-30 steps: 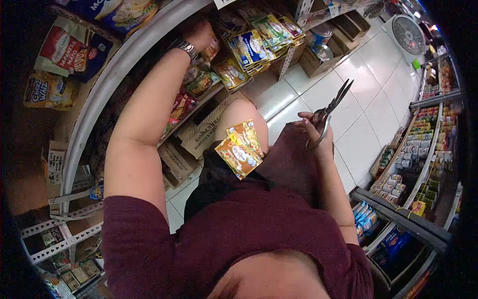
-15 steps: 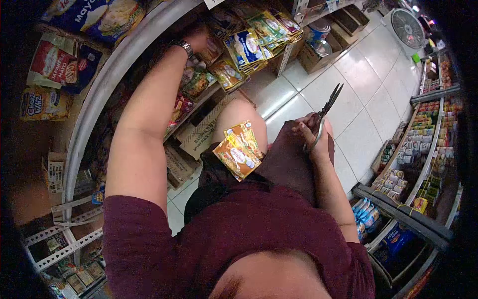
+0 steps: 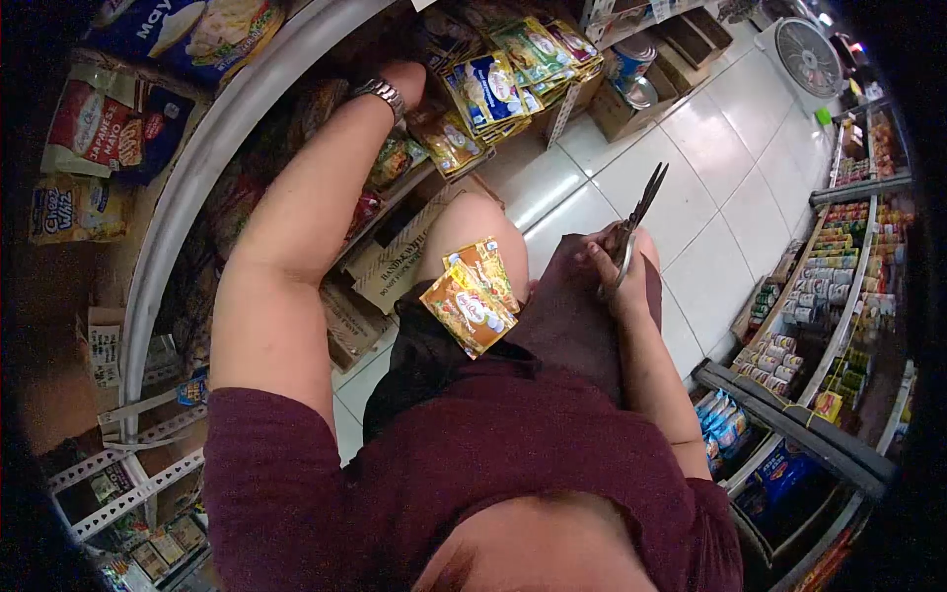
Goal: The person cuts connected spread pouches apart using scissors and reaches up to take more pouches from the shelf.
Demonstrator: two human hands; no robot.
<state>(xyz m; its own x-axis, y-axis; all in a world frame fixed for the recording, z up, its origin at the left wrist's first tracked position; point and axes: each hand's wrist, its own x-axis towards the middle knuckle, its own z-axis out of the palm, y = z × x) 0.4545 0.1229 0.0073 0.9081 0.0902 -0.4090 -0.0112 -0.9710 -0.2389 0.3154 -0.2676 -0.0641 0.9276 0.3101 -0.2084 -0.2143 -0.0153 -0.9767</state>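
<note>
My left hand [image 3: 404,83], with a metal watch [image 3: 383,96] at its wrist, reaches into the shelf beside stacked seasoning packets. Its fingers are out of sight behind the wrist and in shadow. A blue packet [image 3: 488,91] and a green packet [image 3: 533,51] top the piles to its right; a yellow-brown packet [image 3: 451,141] lies just below. My right hand [image 3: 619,264] rests on my thigh, closed around the handles of dark scissors [image 3: 646,202] whose blades point up and away. Two orange-brown packets [image 3: 471,308] lie overlapped on my lap.
A curved metal shelf edge [image 3: 187,178] runs close along my left arm. Cardboard boxes [image 3: 400,259] stand under the shelf. A fan [image 3: 807,57] is on the tiled floor [image 3: 705,148] ahead. Shelves of cans [image 3: 779,360] line the right side.
My left hand has shifted slightly right and its fingers have gone out of view among the packets. The right hand and scissors have barely moved.
</note>
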